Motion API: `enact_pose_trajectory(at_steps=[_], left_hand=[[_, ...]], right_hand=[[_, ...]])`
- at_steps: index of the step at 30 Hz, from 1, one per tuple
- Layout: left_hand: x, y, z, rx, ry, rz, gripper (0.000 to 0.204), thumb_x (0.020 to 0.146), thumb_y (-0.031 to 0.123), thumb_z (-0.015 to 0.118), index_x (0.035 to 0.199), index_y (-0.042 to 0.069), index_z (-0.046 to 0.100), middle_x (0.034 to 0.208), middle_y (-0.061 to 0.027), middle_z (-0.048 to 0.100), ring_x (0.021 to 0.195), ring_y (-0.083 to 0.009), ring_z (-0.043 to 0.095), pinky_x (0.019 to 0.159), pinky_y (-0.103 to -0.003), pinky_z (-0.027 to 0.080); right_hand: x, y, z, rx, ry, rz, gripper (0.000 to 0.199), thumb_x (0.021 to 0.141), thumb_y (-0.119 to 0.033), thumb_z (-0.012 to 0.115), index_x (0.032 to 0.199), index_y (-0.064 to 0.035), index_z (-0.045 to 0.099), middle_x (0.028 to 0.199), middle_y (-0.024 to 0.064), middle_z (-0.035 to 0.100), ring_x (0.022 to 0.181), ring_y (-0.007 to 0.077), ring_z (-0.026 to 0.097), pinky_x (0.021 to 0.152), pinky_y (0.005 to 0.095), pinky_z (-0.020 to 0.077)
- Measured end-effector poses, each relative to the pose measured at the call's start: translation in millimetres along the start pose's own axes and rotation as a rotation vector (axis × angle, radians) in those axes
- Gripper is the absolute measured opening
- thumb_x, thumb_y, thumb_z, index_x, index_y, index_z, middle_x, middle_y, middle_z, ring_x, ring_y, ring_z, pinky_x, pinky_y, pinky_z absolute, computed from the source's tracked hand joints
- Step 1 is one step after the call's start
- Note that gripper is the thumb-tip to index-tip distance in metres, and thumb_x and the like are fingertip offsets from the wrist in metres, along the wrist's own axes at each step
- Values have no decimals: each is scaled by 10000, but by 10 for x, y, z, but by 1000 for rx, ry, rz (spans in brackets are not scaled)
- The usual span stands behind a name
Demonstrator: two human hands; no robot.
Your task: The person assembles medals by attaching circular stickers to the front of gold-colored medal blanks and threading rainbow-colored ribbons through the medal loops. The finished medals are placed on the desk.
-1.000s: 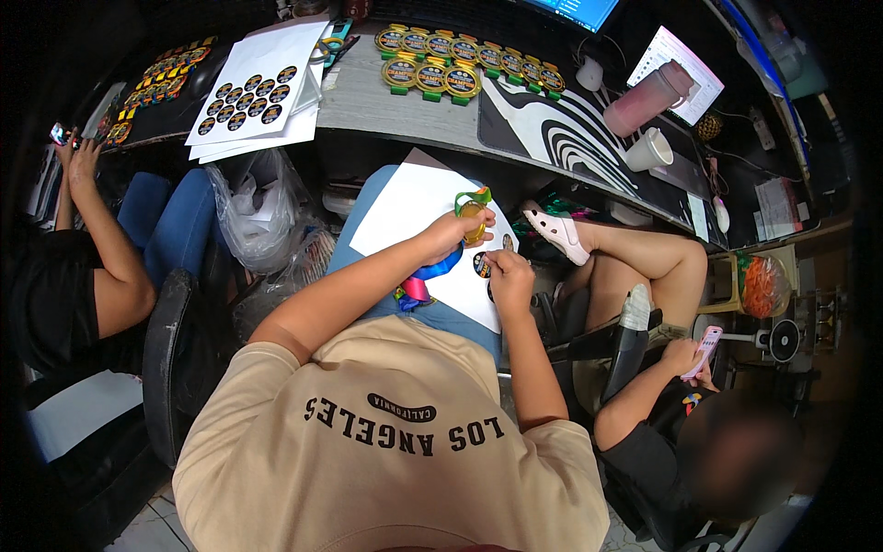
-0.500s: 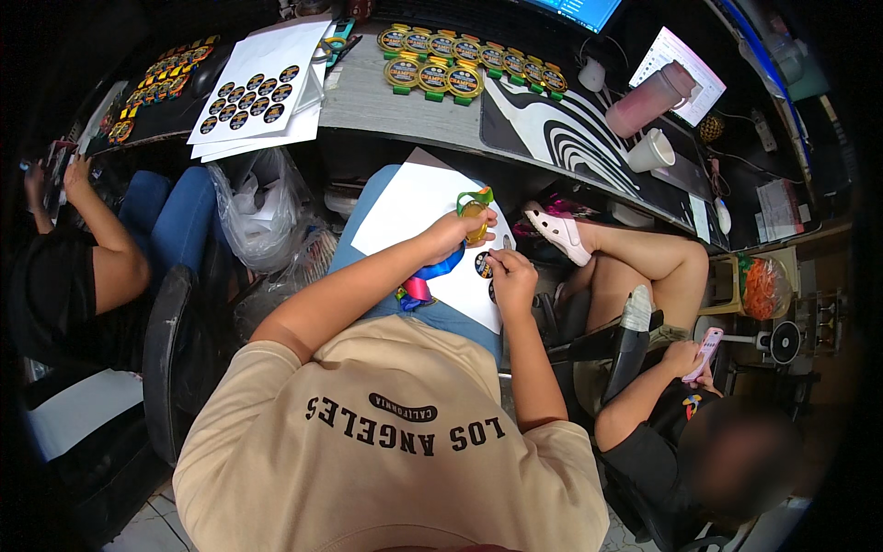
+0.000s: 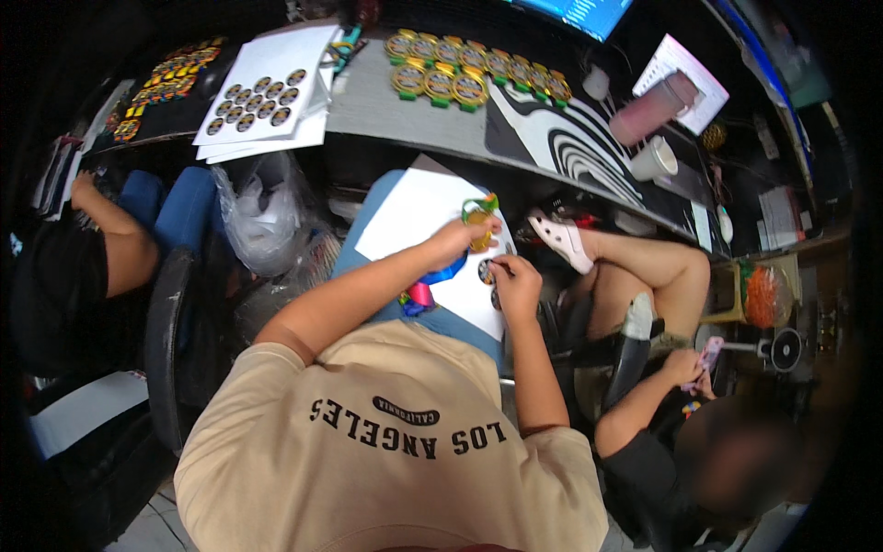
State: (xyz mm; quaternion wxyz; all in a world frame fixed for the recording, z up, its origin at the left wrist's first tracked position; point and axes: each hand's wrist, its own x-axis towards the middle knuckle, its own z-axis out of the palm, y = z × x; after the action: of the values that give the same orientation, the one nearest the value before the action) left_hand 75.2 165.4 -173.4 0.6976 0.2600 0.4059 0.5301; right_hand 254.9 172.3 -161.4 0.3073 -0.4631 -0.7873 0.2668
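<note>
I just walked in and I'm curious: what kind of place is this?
Probably a small craft workshop making award medals: rows of round medals lie on the desk, beside sticker sheets, while the left hand holds one medal.

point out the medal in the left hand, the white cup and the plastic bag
medal [image 3: 478, 221], head view, on its gold disc by the left hand [image 3: 458, 241]
white cup [image 3: 655, 161], head view, on its side wall
plastic bag [image 3: 262, 216], head view, on its crumpled middle
</note>
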Motion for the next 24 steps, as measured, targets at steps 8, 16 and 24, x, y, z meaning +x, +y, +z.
enact_pose_trajectory(at_steps=[8, 16, 24], left_hand=[[-683, 104, 68, 181, -264, 31, 311, 979, 245, 544, 1247, 86, 541, 1133, -20, 609, 955, -120, 612, 764, -268, 493], [-1462, 131, -169, 423, -213, -170, 305, 963, 235, 561, 1222, 77, 534, 1081, -14, 606, 822, -88, 573, 716, -252, 473], [-1707, -77, -296, 364, -188, -272, 310, 944, 191, 542, 1214, 42, 514, 1094, -75, 601, 850, -134, 594, 746, -257, 481]], right_hand=[[122, 249, 26, 172, -101, 1, 192, 793, -12, 723, 979, 21, 687, 828, 34, 632, 702, 106, 565, 652, 253, 474], [340, 506, 130, 586, -262, 383, 223, 751, 73, 722, 869, -37, 568, 718, 1, 575, 588, 70, 538, 497, 204, 434], [457, 602, 84, 701, -414, 491, 248, 760, 39, 735, 906, -54, 557, 708, -19, 554, 549, 71, 522, 465, 206, 421]])
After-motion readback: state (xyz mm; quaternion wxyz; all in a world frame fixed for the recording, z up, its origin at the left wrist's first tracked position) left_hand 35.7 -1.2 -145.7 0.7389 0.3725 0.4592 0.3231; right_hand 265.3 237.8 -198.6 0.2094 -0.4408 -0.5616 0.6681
